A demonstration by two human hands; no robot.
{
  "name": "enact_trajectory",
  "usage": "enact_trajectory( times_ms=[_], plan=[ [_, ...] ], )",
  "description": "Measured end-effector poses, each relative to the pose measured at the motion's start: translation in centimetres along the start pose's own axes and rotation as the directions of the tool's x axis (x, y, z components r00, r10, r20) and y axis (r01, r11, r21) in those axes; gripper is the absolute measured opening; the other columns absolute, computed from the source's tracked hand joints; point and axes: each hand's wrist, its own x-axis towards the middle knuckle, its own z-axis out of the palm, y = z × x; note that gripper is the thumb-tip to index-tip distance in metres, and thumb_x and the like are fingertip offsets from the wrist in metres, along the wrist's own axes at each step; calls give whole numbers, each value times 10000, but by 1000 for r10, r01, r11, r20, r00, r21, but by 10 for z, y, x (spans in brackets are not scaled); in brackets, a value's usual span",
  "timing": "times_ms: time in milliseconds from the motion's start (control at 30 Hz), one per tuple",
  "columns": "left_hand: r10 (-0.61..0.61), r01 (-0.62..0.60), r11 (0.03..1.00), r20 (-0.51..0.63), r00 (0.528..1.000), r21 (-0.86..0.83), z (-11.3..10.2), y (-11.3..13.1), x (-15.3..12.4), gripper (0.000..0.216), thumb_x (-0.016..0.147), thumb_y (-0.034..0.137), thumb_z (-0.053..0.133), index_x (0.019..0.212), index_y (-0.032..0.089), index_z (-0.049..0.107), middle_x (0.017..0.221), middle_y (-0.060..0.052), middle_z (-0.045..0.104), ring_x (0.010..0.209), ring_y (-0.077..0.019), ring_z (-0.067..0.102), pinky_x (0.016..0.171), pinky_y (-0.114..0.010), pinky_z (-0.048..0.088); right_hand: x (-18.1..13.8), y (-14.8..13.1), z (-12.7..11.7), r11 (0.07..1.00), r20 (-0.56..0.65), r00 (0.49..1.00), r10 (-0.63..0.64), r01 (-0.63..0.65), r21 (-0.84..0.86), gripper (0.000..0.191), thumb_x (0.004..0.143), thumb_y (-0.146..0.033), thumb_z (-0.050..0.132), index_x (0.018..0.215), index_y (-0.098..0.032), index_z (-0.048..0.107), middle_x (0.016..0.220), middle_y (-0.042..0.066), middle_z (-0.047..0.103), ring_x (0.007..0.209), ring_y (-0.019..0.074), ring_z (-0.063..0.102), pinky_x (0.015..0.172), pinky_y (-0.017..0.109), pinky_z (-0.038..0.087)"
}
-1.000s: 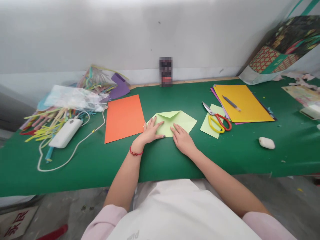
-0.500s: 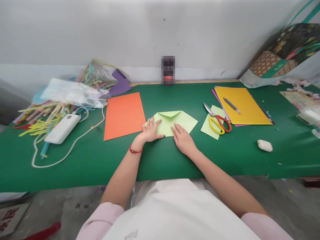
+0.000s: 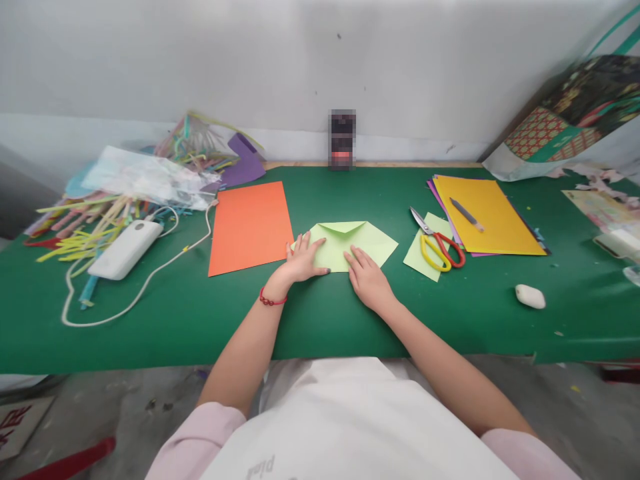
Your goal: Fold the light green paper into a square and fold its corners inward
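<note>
A light green sheet of paper (image 3: 345,243) lies folded on the green table, pointed at its right end, with a flap lifted slightly along its far edge. My left hand (image 3: 303,260) rests on its left side, fingers spread and thumb along the near edge. On the near edge, right of the middle, my right hand (image 3: 369,277) presses with its fingertips, the fingers stretched out. Between the two hands part of the paper shows. An orange sheet (image 3: 250,227) lies just left of my left hand.
Right of the paper, scissors (image 3: 437,245) lie on a small green piece (image 3: 420,257). Beyond are a stack of coloured sheets (image 3: 500,220) with a pen (image 3: 467,215) and a white case (image 3: 530,296). On the left are a power bank (image 3: 125,250), its cable and paper strips (image 3: 75,233).
The view has tilted slightly, so things appear a little shifted. Both hands stay in place on the green paper, and its fold looks the same.
</note>
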Motion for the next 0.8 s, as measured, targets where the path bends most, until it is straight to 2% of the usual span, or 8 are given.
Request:
enact_trajectory(
  times_ms=[300, 500, 800],
  plan=[
    [-4, 3, 1000, -14, 1000, -15, -1, 1, 0, 819, 730, 425, 667, 1431, 264, 274, 1577, -125, 36, 1435, -327, -4, 1114, -575, 52, 0, 0, 0, 1000, -2, 1000, 6, -6, -9, 433, 929, -207, 320, 1294, -107, 530, 1391, 148, 482, 1297, 252, 435, 1074, 429, 378],
    [45, -46, 998, -33, 998, -39, 1, -2, 0, 764, 732, 429, 661, 1396, 255, 324, 1571, -148, 69, 1433, -334, 6, 1099, -606, 47, 0, 1, 0, 1000, 3, 1000, -10, 10, -18, 443, 929, -203, 308, 1297, -84, 526, 1394, 165, 476, 1294, 264, 438, 1067, 444, 384],
    [69, -69, 998, -26, 997, 7, 6, -8, 2, 807, 761, 511, 595, 1447, 281, 239, 1576, -124, 26, 1429, -352, 3, 1095, -609, 49, 0, 0, 0, 1000, 2, 1000, -12, 12, -18, 447, 932, -206, 301, 1297, -84, 529, 1387, 161, 486, 1288, 265, 445, 1063, 442, 389]
  ],
)
